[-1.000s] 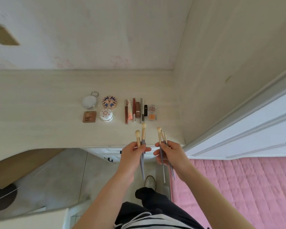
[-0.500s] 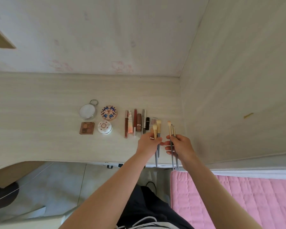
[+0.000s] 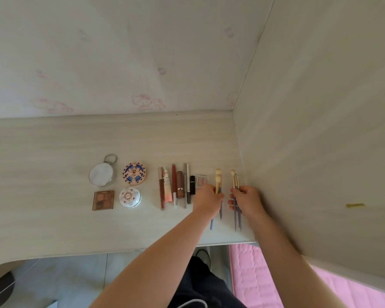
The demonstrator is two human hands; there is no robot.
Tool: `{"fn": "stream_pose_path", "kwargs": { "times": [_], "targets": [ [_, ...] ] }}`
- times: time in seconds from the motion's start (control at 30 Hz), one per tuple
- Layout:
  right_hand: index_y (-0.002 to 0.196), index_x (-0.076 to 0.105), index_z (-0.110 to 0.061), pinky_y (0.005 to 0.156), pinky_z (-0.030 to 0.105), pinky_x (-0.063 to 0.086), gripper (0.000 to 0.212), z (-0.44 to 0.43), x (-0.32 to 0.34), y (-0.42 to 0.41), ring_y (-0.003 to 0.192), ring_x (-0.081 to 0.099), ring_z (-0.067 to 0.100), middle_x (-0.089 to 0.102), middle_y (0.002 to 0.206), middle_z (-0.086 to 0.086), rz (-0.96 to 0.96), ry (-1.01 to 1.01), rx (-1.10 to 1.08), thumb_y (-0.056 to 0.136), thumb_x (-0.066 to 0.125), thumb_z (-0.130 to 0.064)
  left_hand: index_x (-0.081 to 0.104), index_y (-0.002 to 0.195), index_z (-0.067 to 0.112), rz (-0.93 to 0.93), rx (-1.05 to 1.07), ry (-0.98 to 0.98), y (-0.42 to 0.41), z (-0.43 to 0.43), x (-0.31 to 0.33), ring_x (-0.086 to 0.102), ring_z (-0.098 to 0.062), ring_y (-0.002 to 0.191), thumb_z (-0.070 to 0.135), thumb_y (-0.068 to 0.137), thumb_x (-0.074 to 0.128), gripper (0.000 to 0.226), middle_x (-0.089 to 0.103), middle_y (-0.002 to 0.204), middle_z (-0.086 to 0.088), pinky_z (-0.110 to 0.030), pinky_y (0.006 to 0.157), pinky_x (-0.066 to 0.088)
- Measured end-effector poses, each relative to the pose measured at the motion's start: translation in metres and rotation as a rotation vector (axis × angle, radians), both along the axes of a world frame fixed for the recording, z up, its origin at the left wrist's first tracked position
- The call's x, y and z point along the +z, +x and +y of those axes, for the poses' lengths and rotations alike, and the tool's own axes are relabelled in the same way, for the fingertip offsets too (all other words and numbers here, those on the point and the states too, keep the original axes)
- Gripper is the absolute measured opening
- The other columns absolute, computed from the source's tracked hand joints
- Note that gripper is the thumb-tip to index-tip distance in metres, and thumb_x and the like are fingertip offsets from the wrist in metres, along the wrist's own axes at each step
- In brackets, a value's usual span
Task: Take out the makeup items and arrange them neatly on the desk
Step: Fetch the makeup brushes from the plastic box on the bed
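My left hand (image 3: 207,198) grips two makeup brushes (image 3: 218,178) with cream heads and grey-blue handles, low over the pale desk (image 3: 53,218). Right beside it, my right hand (image 3: 247,200) holds a bundle of thinner brushes (image 3: 234,177) close to the right side panel. Both bundles point away from me, handle tips near the desk's front edge. To the left lies a tidy row of lipsticks and pencils (image 3: 178,185), with a small pink palette (image 3: 202,180) partly hidden by my left hand. Further left sit a round mirror (image 3: 101,174), a patterned compact (image 3: 134,174), a brown eyeshadow palette (image 3: 103,200) and a white round compact (image 3: 130,197).
A wooden side panel (image 3: 309,152) rises along the desk's right edge and a wall with faint pink drawings (image 3: 147,102) stands behind. A pink quilted bed (image 3: 265,281) lies below right. A dark object (image 3: 0,287) sits on the floor at lower left.
Both hands have carried their brushes forward from beyond the desk's front edge to a spot over the desk, right of the pink palette and near the side panel.
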State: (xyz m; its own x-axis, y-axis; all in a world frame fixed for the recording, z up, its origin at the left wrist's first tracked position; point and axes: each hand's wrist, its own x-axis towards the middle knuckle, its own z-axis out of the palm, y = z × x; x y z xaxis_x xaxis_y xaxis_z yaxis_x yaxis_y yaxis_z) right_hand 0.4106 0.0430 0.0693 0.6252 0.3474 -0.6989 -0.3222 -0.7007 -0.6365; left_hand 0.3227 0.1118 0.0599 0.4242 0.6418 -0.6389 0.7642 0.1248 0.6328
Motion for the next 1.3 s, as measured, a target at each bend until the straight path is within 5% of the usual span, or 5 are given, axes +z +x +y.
{"fn": "stream_pose_path", "kwargs": {
  "times": [0.17,0.3,0.43,0.93,1.3],
  "targets": [
    [0.075,0.055,-0.013,0.071,0.046,0.057,0.019,0.007,-0.018,0.003,0.072,0.066,0.033,0.067,0.080,0.017,-0.250,-0.173,0.277,0.093,0.049,-0.009,0.056,0.080,0.014,0.097,-0.032,0.026,0.011,0.006,-0.012,0.062,-0.022,0.071,0.021,0.088,0.058,0.011,0.062,0.077,-0.006,-0.029,0.059,0.048],
    [0.087,0.062,-0.007,0.061,0.027,0.042,0.016,0.015,-0.019,0.009,0.072,0.059,0.027,0.067,0.084,0.014,-0.336,-0.232,0.314,0.093,0.048,-0.012,0.061,0.090,0.013,0.128,-0.077,0.028,0.021,0.010,-0.017,0.065,-0.024,0.081,0.024,0.090,0.057,0.012,0.066,0.085,-0.006,-0.031,0.065,0.050],
    [0.093,0.064,-0.003,0.061,0.025,0.035,0.015,0.023,-0.024,0.011,0.076,0.058,0.028,0.068,0.089,0.016,-0.395,-0.231,0.324,0.091,0.052,-0.010,0.058,0.088,0.015,0.157,-0.068,0.021,0.029,0.012,-0.023,0.061,-0.023,0.078,0.024,0.092,0.056,0.010,0.061,0.080,-0.004,-0.031,0.063,0.047],
    [0.098,0.067,-0.001,0.064,0.022,0.033,0.017,0.028,-0.025,0.013,0.087,0.063,0.029,0.069,0.094,0.015,-0.506,-0.208,0.316,0.093,0.055,-0.011,0.055,0.082,0.011,0.140,0.000,0.036,0.032,0.020,-0.029,0.056,-0.019,0.065,0.027,0.091,0.060,0.019,0.060,0.079,-0.006,-0.026,0.049,0.037],
    [0.098,0.065,-0.002,0.067,0.022,0.039,0.015,0.025,-0.022,0.013,0.090,0.064,0.028,0.068,0.096,0.015,-0.536,-0.210,0.311,0.092,0.051,-0.003,0.052,0.096,0.008,0.188,-0.068,0.188,0.030,0.021,-0.021,0.059,-0.024,0.079,0.013,0.093,0.051,0.006,0.058,0.092,-0.009,-0.029,0.054,0.040]
  ]
}}
